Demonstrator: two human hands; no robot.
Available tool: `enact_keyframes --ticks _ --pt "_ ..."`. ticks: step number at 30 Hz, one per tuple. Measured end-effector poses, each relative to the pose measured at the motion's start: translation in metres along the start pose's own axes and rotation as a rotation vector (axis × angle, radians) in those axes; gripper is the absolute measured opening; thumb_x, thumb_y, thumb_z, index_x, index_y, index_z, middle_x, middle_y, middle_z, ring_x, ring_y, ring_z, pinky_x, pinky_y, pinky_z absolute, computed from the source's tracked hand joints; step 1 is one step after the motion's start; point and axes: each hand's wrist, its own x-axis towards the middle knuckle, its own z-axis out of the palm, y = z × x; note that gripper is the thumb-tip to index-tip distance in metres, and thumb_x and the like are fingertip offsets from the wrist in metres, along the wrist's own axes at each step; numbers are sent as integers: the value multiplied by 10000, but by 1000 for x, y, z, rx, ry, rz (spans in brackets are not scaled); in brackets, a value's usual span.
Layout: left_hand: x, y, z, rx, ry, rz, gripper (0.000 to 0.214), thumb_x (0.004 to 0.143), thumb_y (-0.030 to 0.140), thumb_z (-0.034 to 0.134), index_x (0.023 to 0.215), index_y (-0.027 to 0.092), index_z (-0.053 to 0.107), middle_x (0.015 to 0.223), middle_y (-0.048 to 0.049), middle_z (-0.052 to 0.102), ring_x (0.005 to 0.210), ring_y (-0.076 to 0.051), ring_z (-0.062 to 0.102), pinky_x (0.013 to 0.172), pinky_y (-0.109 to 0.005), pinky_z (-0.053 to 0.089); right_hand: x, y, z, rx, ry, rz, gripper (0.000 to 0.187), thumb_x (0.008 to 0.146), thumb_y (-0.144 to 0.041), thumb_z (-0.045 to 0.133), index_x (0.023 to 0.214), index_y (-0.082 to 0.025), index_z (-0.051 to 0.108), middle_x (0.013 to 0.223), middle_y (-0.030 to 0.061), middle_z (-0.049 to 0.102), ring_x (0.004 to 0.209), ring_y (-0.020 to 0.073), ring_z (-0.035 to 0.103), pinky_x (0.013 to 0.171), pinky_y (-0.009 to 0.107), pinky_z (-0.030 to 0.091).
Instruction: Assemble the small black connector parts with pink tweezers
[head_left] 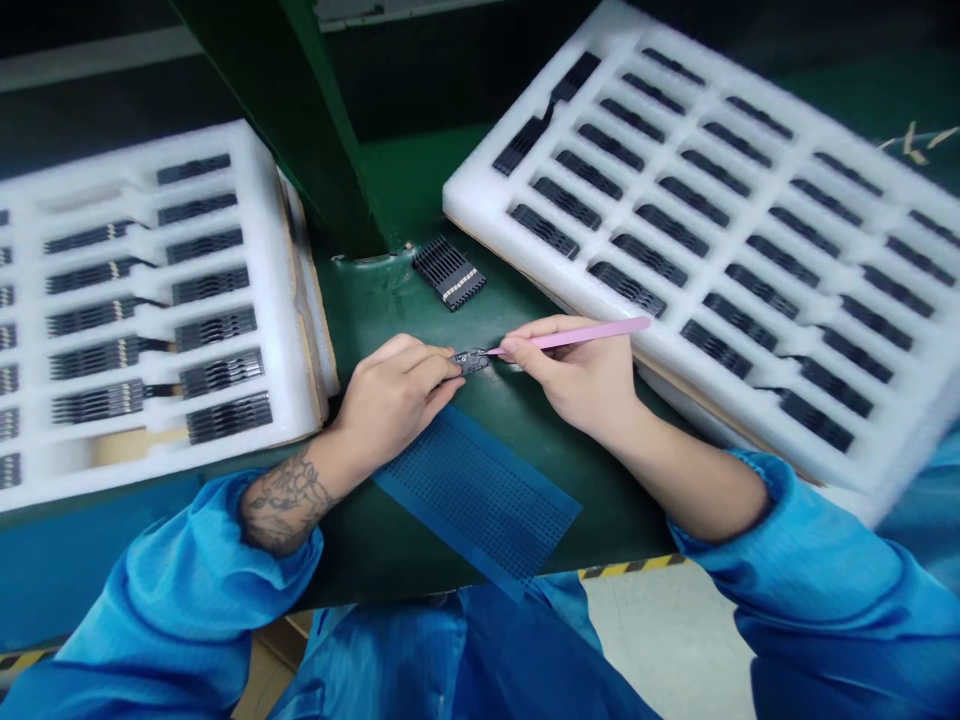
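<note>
My left hand [394,400] pinches a small black connector [470,362] between thumb and fingers, over the green bench mat [375,310]. My right hand [577,375] holds slim pink tweezers [577,335] like a pen, with their tip at the connector. The tiny details of the part are hidden by my fingers. A black comb-like block of connector strips [448,273] lies on the mat beyond my hands. A blue perforated sheet [476,495] lies under my left wrist.
White foam trays holding rows of black strips stand at both sides: the left tray [255,200] and the tilted right tray [480,190]. A green upright post [292,120] rises behind the mat. Yellow-black tape [634,567] marks the bench's front edge.
</note>
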Motion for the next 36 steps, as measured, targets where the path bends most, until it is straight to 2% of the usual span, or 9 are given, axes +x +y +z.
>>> enact_keyframes --ticks 3,8,14,22,27,29,32,34,36 --pt "0 1 0 43 -22 15 71 940 216 673 978 156 673 1016 -50 738 921 -190 674 825 -331 583 0 -1 0 -9 5 12 109 807 -277 797 787 -174 768 752 48 768 655 165 688 595 284 541" --pt "1 4 2 202 -96 73 274 979 193 587 1249 192 631 1017 -69 696 887 -202 624 753 -341 562 -1 0 0 -8 2 11 125 803 -306 803 792 -185 772 761 47 770 670 175 697 607 295 550" --pt "0 3 3 235 -119 124 253 984 177 566 1227 154 634 1042 -95 688 914 -204 623 783 -351 564 0 -2 0 -23 16 24 183 803 -356 802 776 -179 765 735 48 763 644 171 689 580 292 549" --pt "0 1 3 150 -73 79 225 972 195 597 1194 154 608 1032 -74 702 911 -200 630 810 -336 558 0 0 0 80 40 50 254 787 -428 826 765 -186 753 721 49 758 643 176 707 600 300 583" --pt "-1 -2 5 43 -11 -2 262 954 220 641 1202 175 569 1005 -48 697 888 -181 634 797 -299 547 -5 2 -2 167 77 -111 359 892 -575 680 975 -236 763 669 14 725 560 169 675 547 328 581" --pt "-2 -3 4 5 -23 -30 264 953 238 647 1201 193 568 1033 -43 696 906 -179 640 806 -295 547 -5 3 -2 22 -8 -247 280 932 -504 661 1036 -267 765 818 38 778 704 196 730 669 365 612" --pt "-4 -3 3 -38 -41 -51 265 946 248 659 1190 193 572 1037 -41 690 930 -179 648 818 -288 546 -3 5 -3 -191 -238 -462 141 879 -375 756 990 -291 777 1056 45 796 969 240 744 888 418 586" --pt "-4 -4 3 -60 -48 -64 268 943 256 664 1187 195 573 1041 -39 686 951 -181 655 834 -290 547 -1 6 -3 -282 -304 -521 69 865 -336 771 920 -296 781 1038 33 801 954 242 744 872 423 574" --pt "-4 -5 4 -75 -57 -104 296 926 260 689 1190 201 571 1039 -35 682 961 -183 662 846 -296 548 0 5 -6 -323 -277 -512 26 874 -317 757 884 -303 778 1003 25 806 903 236 746 839 424 577"
